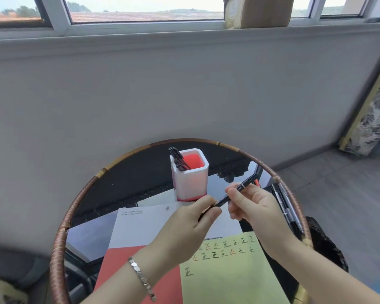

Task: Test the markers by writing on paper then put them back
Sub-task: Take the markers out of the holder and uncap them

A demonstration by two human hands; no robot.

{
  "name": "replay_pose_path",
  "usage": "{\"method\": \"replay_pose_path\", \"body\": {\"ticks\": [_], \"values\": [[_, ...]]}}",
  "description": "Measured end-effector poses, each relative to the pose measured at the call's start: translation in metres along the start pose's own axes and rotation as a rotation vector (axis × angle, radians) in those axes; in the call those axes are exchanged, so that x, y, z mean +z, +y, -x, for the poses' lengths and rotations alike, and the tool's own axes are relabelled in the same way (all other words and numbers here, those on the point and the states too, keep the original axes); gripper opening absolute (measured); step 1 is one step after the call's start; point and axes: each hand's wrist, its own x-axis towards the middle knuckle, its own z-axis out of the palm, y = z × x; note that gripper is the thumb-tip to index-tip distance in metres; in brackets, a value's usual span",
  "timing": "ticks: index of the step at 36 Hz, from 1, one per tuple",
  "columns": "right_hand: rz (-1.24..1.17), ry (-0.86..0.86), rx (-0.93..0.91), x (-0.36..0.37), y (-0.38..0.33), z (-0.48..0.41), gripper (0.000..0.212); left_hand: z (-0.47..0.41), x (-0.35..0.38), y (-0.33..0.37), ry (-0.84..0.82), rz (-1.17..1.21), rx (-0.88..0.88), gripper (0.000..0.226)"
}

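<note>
Both hands hold one black marker (247,183) above the round table. My right hand (255,207) grips its barrel in the middle, the far end pointing up and right. My left hand (191,222) pinches the near end; I cannot tell whether the cap is on. Below lies a pale yellow-green paper (230,275) with rows of written characters in several colours. A white pen holder (190,178) with a red inside stands behind the hands, with two black markers (177,157) leaning in it. Several more black markers (286,207) lie along the right rim.
The table (140,172) is round with a dark glossy top and a woven rattan rim (59,249). A white and red box or sheet (138,233) lies under the paper. A grey wall and window sill are behind; a patterned panel (373,115) leans at the right.
</note>
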Motion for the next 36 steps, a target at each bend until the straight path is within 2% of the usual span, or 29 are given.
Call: {"method": "replay_pose_path", "body": {"ticks": [4,7,11,13,15,17,20,23,25,31,36], "values": [[0.023,-0.107,0.07,-0.001,0.0,0.0,0.012,0.0,-0.001,0.001,-0.011,0.079,-0.064,0.018],[-0.003,-0.176,0.164,-0.006,-0.004,-0.006,0.018,-0.001,-0.003,-0.002,-0.013,0.036,-0.151,0.011],[-0.046,0.038,0.181,-0.031,-0.011,-0.036,0.015,0.003,-0.006,-0.01,-0.012,0.029,-0.318,0.017],[0.197,0.093,0.177,-0.049,-0.005,-0.053,0.014,0.005,-0.007,-0.015,0.023,0.035,-0.359,0.024],[0.492,0.06,0.209,-0.063,0.008,-0.067,0.018,0.007,-0.006,-0.02,0.056,0.035,-0.376,0.026],[0.73,0.03,0.243,-0.067,0.022,-0.075,0.009,0.007,-0.004,-0.022,0.086,0.046,-0.385,0.023],[1.015,-0.015,0.24,-0.066,0.039,-0.08,0.041,0.007,-0.001,-0.025,0.126,0.059,-0.39,0.009],[1.269,-0.079,0.118,-0.068,0.051,-0.082,0.029,0.004,0.004,-0.025,0.168,0.047,-0.395,0.005],[1.374,-0.106,0.102,-0.069,0.053,-0.081,0.023,0.0,0.009,-0.023,0.177,0.016,-0.378,0.005],[1.384,-0.173,0.069,-0.075,0.059,-0.082,0.024,-0.025,0.036,-0.014,0.156,-0.039,-0.331,0.009],[1.241,-0.091,0.044,-0.086,0.049,-0.073,0.024,-0.063,0.068,-0.012,0.077,-0.253,-0.297,0.019]]}}
